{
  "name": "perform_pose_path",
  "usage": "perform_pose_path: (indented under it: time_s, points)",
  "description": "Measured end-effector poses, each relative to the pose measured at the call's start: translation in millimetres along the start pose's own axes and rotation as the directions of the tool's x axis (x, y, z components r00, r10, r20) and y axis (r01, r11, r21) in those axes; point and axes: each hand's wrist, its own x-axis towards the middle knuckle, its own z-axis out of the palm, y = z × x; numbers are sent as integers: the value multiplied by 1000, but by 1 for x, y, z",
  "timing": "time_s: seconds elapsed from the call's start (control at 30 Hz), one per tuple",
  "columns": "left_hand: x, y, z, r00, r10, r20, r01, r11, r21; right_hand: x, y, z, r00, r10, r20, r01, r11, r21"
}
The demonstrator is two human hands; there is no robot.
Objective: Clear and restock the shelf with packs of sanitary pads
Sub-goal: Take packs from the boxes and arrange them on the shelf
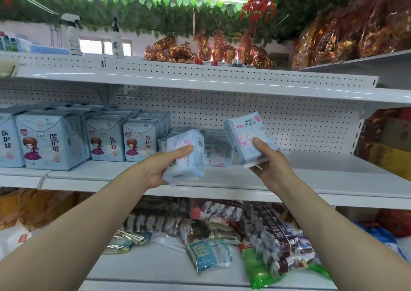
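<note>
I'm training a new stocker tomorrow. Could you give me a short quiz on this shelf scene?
1. True or false: the left hand is empty.
2. Where do the large packs with a cartoon girl stand? A) the left part of the middle shelf B) the top shelf C) the bottom shelf
3. What does the right hand hold?
Key: 1 false, its grip is on a small pack; 2 A; 3 another small pack, held up off the shelf.
</note>
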Motion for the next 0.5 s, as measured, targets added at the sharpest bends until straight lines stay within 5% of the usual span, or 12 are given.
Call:
perform_pose_path:
  time_s: [0.37,0.5]
  points:
    - [1,7,-16,1000,-15,18,8,950,313,9,5,8,1000,10,5,-10,1000,-17]
    - [3,13,-18,997,-71,-7,70,964,257,13,4,7,1000,6,1,-6,999,-40]
